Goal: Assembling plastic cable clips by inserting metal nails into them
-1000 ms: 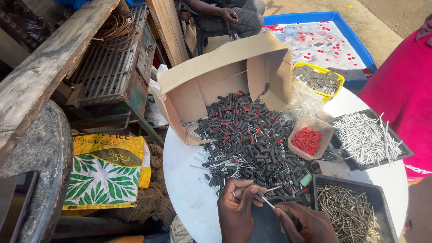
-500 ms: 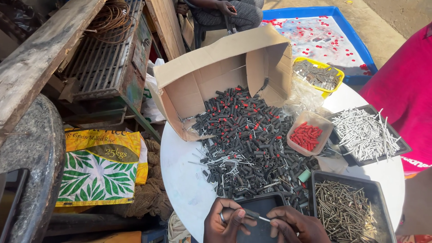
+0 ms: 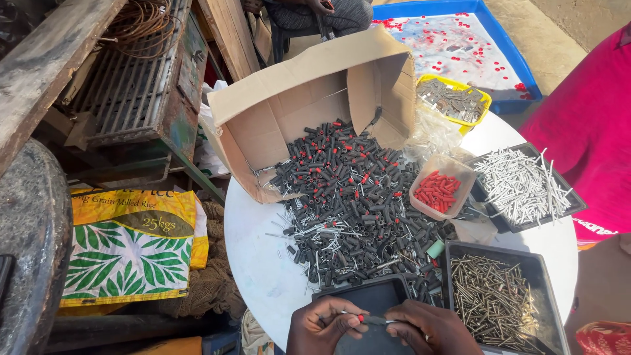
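**Holding a thin pin and dark sleeve over the empty tray**

Pinching from both sides, I have my left hand (image 3: 323, 324) and right hand (image 3: 424, 327) meeting low at the near edge of the round white table (image 3: 263, 263). Between them runs a thin metal pin (image 3: 351, 314) that enters a small dark sleeve (image 3: 376, 320) with a red tip. My left grip is closed on the pin end, my right grip is closed on the sleeve; both sets of fingertips are together, nothing slack.

My landmark is the empty black tray (image 3: 371, 296). The piece I hold hangs directly above its near edge. Just beyond the tray lies the big heap of dark sleeves (image 3: 348, 190), mixed with loose silvery pins and spilling from a tipped cardboard box (image 3: 296, 112) further back. Right of the tray, touching it, sits a black tray of brownish pins (image 3: 493, 299). Beyond that one are a clear tub of red caps (image 3: 439, 189) and a black tray of bright silvery pins (image 3: 522, 184). Far behind stands a yellow tub of grey bits (image 3: 453, 98). Another person in a pink top (image 3: 585, 131) stands to the right of all the trays.

What I judge could go wrong: the pin is thin and my hold on it is slight, so it may slip or bend if I push off-line. A dropped piece near the tray's edge could roll off the table. The heap crowds the tray, so a stray nudge may tumble unsorted sleeves in.
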